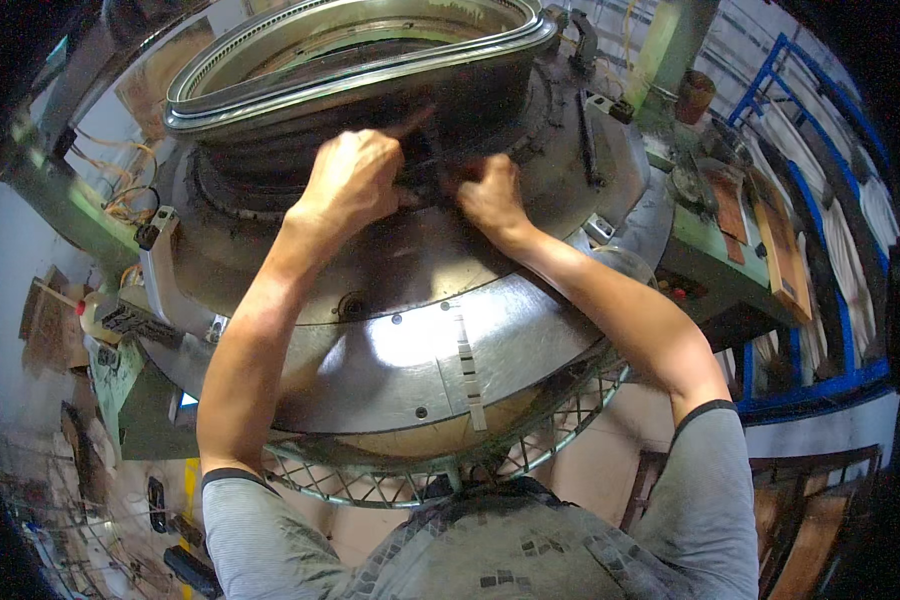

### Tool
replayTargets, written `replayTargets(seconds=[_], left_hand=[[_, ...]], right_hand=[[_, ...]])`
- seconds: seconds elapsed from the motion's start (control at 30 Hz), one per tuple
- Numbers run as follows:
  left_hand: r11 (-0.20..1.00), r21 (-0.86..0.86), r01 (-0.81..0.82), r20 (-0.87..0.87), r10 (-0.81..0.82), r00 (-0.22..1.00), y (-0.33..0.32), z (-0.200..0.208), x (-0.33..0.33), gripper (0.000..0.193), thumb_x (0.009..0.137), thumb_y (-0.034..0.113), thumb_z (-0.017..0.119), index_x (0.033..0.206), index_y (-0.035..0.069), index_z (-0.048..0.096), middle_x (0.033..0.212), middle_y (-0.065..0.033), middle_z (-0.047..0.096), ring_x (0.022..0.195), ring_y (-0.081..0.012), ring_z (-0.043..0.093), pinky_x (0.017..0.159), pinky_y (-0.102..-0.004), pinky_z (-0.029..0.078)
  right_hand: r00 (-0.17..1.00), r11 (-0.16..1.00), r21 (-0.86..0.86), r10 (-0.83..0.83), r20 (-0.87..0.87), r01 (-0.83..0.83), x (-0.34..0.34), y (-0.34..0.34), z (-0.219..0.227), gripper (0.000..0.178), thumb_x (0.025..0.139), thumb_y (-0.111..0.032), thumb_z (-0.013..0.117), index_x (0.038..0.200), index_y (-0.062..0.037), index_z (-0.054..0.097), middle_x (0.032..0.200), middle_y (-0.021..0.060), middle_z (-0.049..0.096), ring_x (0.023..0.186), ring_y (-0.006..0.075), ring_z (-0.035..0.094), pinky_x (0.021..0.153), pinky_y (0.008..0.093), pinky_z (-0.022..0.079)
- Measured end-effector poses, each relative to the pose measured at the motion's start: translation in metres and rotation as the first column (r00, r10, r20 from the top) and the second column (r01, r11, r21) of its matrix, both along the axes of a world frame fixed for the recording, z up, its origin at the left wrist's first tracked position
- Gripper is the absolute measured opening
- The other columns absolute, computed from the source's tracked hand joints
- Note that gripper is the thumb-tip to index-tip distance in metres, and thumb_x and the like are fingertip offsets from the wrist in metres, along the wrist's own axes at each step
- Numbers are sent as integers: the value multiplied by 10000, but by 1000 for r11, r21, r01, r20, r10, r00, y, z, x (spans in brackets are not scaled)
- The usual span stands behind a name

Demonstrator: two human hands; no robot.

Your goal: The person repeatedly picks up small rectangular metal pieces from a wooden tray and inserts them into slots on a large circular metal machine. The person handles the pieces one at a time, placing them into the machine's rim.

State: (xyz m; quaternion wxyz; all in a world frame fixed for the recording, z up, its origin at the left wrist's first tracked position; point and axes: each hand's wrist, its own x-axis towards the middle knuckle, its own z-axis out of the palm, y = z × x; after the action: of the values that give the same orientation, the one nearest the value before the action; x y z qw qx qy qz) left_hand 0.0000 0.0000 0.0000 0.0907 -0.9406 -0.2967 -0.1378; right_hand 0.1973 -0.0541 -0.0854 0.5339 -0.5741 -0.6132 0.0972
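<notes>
Both my arms reach forward over a large round metal machine. My left hand (355, 175) is closed, knuckles up, just in front of the dark wall (270, 155) beneath a shiny oval metal ring (370, 82). A blurred finger or thin piece sticks out beyond it to the upper right. To its right, my right hand (492, 195) is also closed, its fingers curled and partly smeared by motion. Dark material (425, 175) lies between the two hands; its kind is too dark to make out, and what the fingers pinch is hidden.
A polished metal apron (390, 360) with a marked strip (467, 365) curves toward me, above a green lattice rail (560, 430). A dark bar (588, 140) lies on the machine's right side. Green posts flank it; a blue rack (820, 200) holds pale cloth at right.
</notes>
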Motion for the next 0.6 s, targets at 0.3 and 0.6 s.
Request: replayTargets(seconds=[0.3,0.6], left_hand=[[975,200,-94,13,93,996,-5,22,4,426,657,376,886,792,23,689,808,-183,682,761,-384,696,662,-462,588],[979,129,-161,5,161,987,-8,22,6,296,708,267,822,714,-7,713,796,-218,696,769,-385,701,699,-454,574]], right_hand=[[981,951,245,-193,-8,189,-14,64,-7,138,793,-147,749,902,-63,764,862,151,750,779,216,723,719,363,552],[989,962,235,-127,-69,140,-14,49,8,205,791,-221,782,909,-56,754,826,154,733,761,271,708,688,382,549]])
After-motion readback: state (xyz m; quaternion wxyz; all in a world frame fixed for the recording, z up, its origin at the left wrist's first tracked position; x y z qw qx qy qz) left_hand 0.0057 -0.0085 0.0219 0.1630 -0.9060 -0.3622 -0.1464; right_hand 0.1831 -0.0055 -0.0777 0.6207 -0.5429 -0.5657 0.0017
